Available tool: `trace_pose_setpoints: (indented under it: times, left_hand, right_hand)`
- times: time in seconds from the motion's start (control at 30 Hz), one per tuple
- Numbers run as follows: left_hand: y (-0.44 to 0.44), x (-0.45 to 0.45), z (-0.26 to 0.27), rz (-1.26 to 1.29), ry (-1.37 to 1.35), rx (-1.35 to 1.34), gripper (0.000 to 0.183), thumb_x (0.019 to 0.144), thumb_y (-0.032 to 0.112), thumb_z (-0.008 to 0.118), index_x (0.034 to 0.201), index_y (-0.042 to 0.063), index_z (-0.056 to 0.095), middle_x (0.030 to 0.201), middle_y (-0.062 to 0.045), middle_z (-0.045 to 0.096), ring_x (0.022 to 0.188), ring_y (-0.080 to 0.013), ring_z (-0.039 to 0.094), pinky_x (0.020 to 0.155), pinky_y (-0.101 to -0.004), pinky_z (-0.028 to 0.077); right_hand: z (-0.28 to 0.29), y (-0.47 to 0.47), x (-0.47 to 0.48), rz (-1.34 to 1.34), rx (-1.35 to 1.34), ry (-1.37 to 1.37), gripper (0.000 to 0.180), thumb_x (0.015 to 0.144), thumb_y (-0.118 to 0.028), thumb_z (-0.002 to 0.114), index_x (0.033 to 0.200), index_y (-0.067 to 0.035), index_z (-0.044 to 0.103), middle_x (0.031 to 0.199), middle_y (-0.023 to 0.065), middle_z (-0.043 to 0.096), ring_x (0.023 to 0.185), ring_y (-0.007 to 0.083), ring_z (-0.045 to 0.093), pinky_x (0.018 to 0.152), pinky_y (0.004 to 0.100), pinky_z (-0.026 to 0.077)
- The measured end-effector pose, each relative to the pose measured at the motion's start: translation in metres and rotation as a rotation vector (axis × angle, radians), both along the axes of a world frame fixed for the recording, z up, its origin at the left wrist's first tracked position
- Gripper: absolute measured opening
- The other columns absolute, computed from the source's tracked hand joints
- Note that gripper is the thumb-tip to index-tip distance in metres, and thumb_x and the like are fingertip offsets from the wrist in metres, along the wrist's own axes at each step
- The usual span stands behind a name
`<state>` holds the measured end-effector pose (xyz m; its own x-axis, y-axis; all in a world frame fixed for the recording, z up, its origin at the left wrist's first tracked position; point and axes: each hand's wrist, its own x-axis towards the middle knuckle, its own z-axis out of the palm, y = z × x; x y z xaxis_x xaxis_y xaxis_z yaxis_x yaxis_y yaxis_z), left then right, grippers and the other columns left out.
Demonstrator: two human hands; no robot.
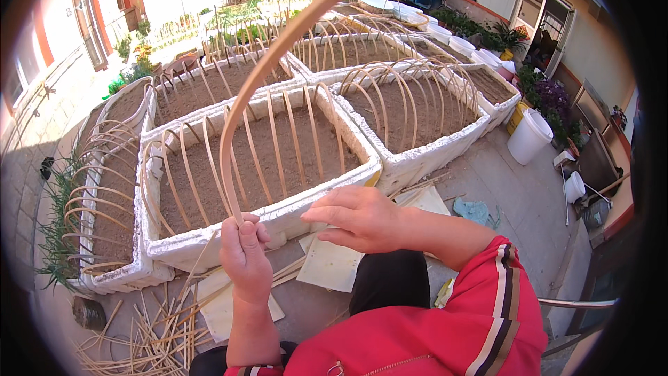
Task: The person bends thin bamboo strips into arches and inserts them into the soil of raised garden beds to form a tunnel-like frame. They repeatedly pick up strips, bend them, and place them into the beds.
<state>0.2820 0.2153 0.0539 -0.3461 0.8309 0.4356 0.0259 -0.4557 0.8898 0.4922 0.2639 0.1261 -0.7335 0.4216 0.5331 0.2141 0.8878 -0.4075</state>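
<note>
My left hand (245, 250) grips the lower end of a bent bamboo strip (245, 86), which arches up and to the right past the top of the view. To its right, my right hand (360, 219) holds nothing, its fingers extended and slightly parted toward the left. Both hands are over the near edge of a white foam planter box (261, 219) filled with brown soil (271, 146). Several thin bamboo hoops (255, 156) arch across that box. Where the strip's upper end lies is out of view.
Loose bamboo strips (151, 334) and pale boards (334, 263) lie on the paving by my legs. Another hooped planter (407, 109) adjoins on the right, and a narrow one (107, 203) on the left. A white bucket (529, 136) and a teal plastic bag (472, 209) are at right.
</note>
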Motion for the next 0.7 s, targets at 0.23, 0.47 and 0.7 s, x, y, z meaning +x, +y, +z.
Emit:
trace_pose_setpoints:
  times: [0.23, 0.47, 0.7]
  left_hand:
    - [0.023, -0.021, -0.039, 0.205, 0.814, 0.150, 0.015, 0.100, 0.013, 0.053, 0.102, 0.001, 0.063, 0.072, -0.006, 0.058, 0.065, -0.0103, 0.054, 0.060, -0.0267, 0.046]
    - [0.051, 0.011, -0.047, 0.018, 0.396, -0.089, 0.016, 0.100, 0.018, 0.055, 0.097, 0.004, 0.059, 0.071, -0.002, 0.053, 0.063, -0.0110, 0.050, 0.057, -0.0273, 0.042]
    - [0.104, 0.120, -0.061, -0.244, -0.382, -0.453, 0.026, 0.105, 0.027, 0.043, 0.091, 0.007, 0.051, 0.071, 0.004, 0.041, 0.062, -0.0060, 0.036, 0.055, -0.0229, 0.032]
  right_hand:
    - [0.082, 0.008, 0.089, -0.531, 0.825, -0.248, 0.036, 0.094, -0.036, 0.059, 0.117, -0.009, 0.064, 0.110, 0.0071, 0.066, 0.102, 0.0274, 0.063, 0.095, 0.0407, 0.049]
    - [0.006, 0.030, 0.131, -0.503, -0.996, -0.028, 0.035, 0.102, -0.039, 0.050, 0.108, -0.006, 0.061, 0.079, 0.0039, 0.061, 0.061, 0.0122, 0.056, 0.056, 0.0267, 0.046]
    - [-0.081, 0.041, 0.074, -0.259, -1.431, 0.795, 0.032, 0.103, -0.040, 0.047, 0.086, -0.013, 0.049, 0.064, -0.0078, 0.032, 0.051, 0.0039, 0.023, 0.044, 0.0209, 0.020]
